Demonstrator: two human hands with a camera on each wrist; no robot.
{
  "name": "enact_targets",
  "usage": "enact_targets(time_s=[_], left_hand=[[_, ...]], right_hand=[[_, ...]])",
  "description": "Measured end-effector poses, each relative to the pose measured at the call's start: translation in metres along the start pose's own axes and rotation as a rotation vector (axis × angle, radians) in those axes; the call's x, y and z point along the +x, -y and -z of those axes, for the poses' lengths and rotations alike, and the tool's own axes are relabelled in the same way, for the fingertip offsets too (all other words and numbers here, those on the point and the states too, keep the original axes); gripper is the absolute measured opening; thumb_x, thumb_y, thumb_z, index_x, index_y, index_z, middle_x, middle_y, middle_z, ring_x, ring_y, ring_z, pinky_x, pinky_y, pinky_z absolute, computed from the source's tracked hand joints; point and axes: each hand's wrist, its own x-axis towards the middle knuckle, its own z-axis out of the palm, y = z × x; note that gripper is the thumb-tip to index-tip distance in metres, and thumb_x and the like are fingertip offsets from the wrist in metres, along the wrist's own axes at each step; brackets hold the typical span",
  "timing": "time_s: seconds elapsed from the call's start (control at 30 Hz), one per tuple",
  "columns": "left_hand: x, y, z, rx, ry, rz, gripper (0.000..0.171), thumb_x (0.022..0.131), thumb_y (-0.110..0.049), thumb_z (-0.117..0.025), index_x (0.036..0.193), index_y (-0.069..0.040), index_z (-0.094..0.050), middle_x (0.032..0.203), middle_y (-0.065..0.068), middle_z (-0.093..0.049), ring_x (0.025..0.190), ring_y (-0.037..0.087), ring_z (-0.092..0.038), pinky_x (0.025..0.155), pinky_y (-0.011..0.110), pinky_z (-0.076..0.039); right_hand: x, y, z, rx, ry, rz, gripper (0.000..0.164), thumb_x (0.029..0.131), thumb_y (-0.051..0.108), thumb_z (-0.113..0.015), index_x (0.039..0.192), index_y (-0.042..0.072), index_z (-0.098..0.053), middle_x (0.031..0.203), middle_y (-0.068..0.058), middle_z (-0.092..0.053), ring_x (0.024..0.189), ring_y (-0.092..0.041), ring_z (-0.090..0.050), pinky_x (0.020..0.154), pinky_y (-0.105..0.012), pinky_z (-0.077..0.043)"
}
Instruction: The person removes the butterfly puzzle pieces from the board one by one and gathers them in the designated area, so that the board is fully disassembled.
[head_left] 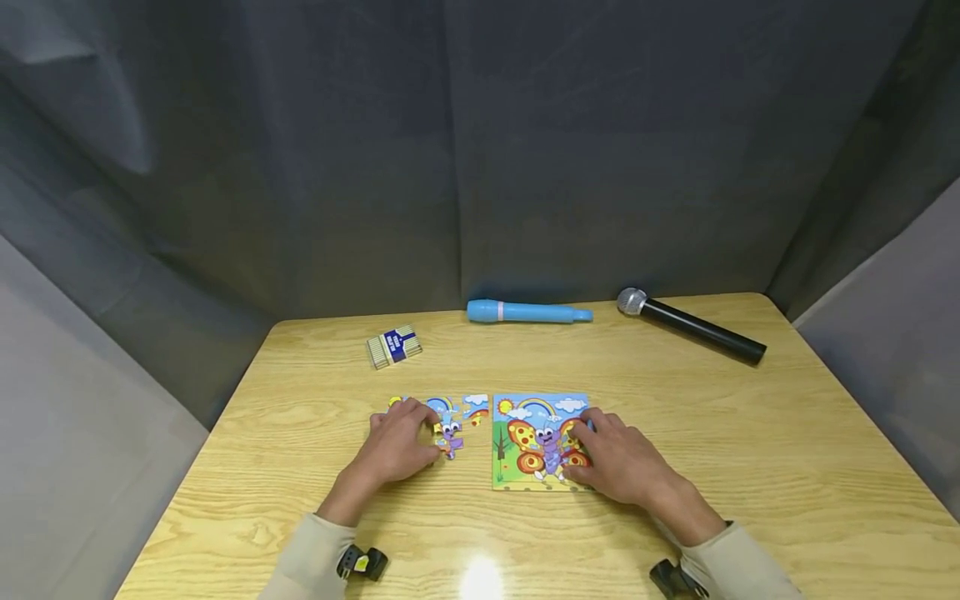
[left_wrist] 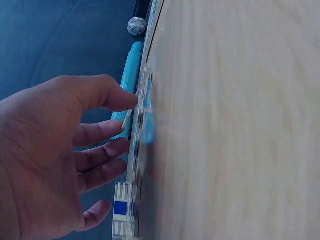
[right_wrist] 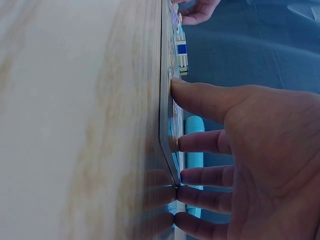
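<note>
Between its thumb and index finger, my left hand (head_left: 401, 442) pinches a puzzle piece (left_wrist: 127, 118), seen as a thin edge in the left wrist view. Around it lie loose pieces, among them a butterfly-face piece (head_left: 450, 432) and a cloud piece (head_left: 476, 406). My right hand (head_left: 621, 457) rests at the right side of a square butterfly puzzle board (head_left: 517, 482), thumb and index fingertips on its picture. Its other fingertips touch down by the board's edge in the right wrist view (right_wrist: 205, 197). The left palm hides some pieces in the head view.
Behind the puzzle lie a blue microphone-shaped toy (head_left: 532, 312) and a black microphone (head_left: 697, 329) with a silver head. A banded bundle of thin sticks (head_left: 394, 346) sits at the back left. Dark cloth (head_left: 450, 167) hangs behind the wooden table (head_left: 750, 433).
</note>
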Motion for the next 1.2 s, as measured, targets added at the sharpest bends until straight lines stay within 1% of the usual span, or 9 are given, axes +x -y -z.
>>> enact_targets(time_s=[0.2, 0.33, 0.5, 0.63, 0.73, 0.9, 1.03, 1.17, 1.2], left_hand=[[-0.004, 0.011, 0.004, -0.005, 0.017, 0.019, 0.040, 0.071, -0.032, -0.077, 0.108, -0.022, -0.067, 0.109, -0.008, -0.059, 0.107, 0.016, -0.049, 0.089, 0.044, -0.028], [-0.005, 0.015, 0.005, -0.007, 0.027, 0.013, 0.040, 0.072, -0.029, -0.077, 0.109, -0.021, -0.067, 0.111, -0.008, -0.059, 0.108, 0.016, -0.049, 0.087, 0.045, -0.027], [-0.005, 0.017, 0.007, -0.018, 0.031, -0.001, 0.040, 0.073, -0.027, -0.076, 0.111, -0.019, -0.068, 0.113, -0.007, -0.059, 0.108, 0.016, -0.049, 0.084, 0.043, -0.026], [-0.005, 0.016, 0.006, -0.016, 0.012, 0.001, 0.041, 0.073, -0.025, -0.074, 0.113, -0.021, -0.066, 0.112, -0.007, -0.059, 0.108, 0.015, -0.049, 0.084, 0.043, -0.027], [-0.004, 0.011, 0.005, -0.041, -0.008, -0.011, 0.039, 0.075, -0.023, -0.072, 0.114, -0.020, -0.065, 0.113, -0.006, -0.059, 0.109, 0.016, -0.050, 0.086, 0.044, -0.029], [0.000, -0.002, 0.000, -0.092, -0.041, -0.063, 0.034, 0.082, -0.027, -0.072, 0.114, -0.020, -0.064, 0.115, -0.005, -0.059, 0.115, 0.019, -0.053, 0.087, 0.045, -0.033], [0.001, -0.016, -0.005, -0.096, -0.041, -0.110, 0.034, 0.084, -0.029, -0.071, 0.115, -0.021, -0.064, 0.116, -0.005, -0.060, 0.115, 0.019, -0.053, 0.088, 0.046, -0.035], [0.004, -0.032, -0.007, -0.102, -0.010, -0.172, 0.036, 0.085, -0.031, -0.071, 0.117, -0.021, -0.063, 0.117, -0.005, -0.059, 0.115, 0.019, -0.051, 0.085, 0.043, -0.034], [0.005, -0.035, -0.008, -0.091, -0.002, -0.183, 0.036, 0.085, -0.032, -0.070, 0.118, -0.021, -0.062, 0.117, -0.006, -0.058, 0.115, 0.019, -0.051, 0.084, 0.042, -0.034]], right_hand=[[0.000, -0.001, 0.000, -0.006, 0.000, 0.010, 0.048, 0.081, 0.048, -0.073, 0.114, 0.015, -0.062, 0.121, -0.007, -0.052, 0.103, -0.026, -0.055, 0.078, -0.049, -0.048], [0.000, -0.001, -0.001, -0.005, -0.011, 0.014, 0.048, 0.080, 0.048, -0.073, 0.113, 0.015, -0.063, 0.121, -0.007, -0.053, 0.103, -0.026, -0.055, 0.077, -0.048, -0.048], [0.000, -0.001, -0.001, -0.004, -0.014, 0.011, 0.048, 0.080, 0.048, -0.074, 0.114, 0.015, -0.062, 0.122, -0.007, -0.053, 0.103, -0.026, -0.055, 0.077, -0.048, -0.048], [0.000, -0.001, -0.001, -0.006, -0.012, 0.008, 0.048, 0.080, 0.048, -0.074, 0.114, 0.015, -0.062, 0.122, -0.007, -0.053, 0.103, -0.026, -0.055, 0.077, -0.048, -0.048], [0.000, -0.002, -0.001, -0.008, -0.008, 0.007, 0.048, 0.080, 0.048, -0.073, 0.114, 0.015, -0.062, 0.122, -0.007, -0.052, 0.103, -0.025, -0.055, 0.077, -0.048, -0.048], [0.000, -0.002, -0.001, -0.006, -0.005, 0.008, 0.048, 0.081, 0.048, -0.073, 0.114, 0.016, -0.062, 0.122, -0.006, -0.052, 0.103, -0.025, -0.055, 0.077, -0.048, -0.047], [-0.001, -0.001, -0.001, 0.005, -0.005, 0.010, 0.048, 0.081, 0.047, -0.073, 0.115, 0.015, -0.062, 0.123, -0.006, -0.053, 0.104, -0.026, -0.055, 0.078, -0.048, -0.047], [-0.001, -0.001, 0.000, 0.010, -0.009, 0.008, 0.051, 0.081, 0.047, -0.073, 0.118, 0.014, -0.062, 0.124, -0.007, -0.053, 0.105, -0.026, -0.055, 0.079, -0.049, -0.047], [-0.001, -0.001, 0.000, 0.012, -0.010, 0.007, 0.052, 0.081, 0.047, -0.073, 0.119, 0.014, -0.062, 0.125, -0.008, -0.053, 0.105, -0.026, -0.055, 0.079, -0.049, -0.047]])
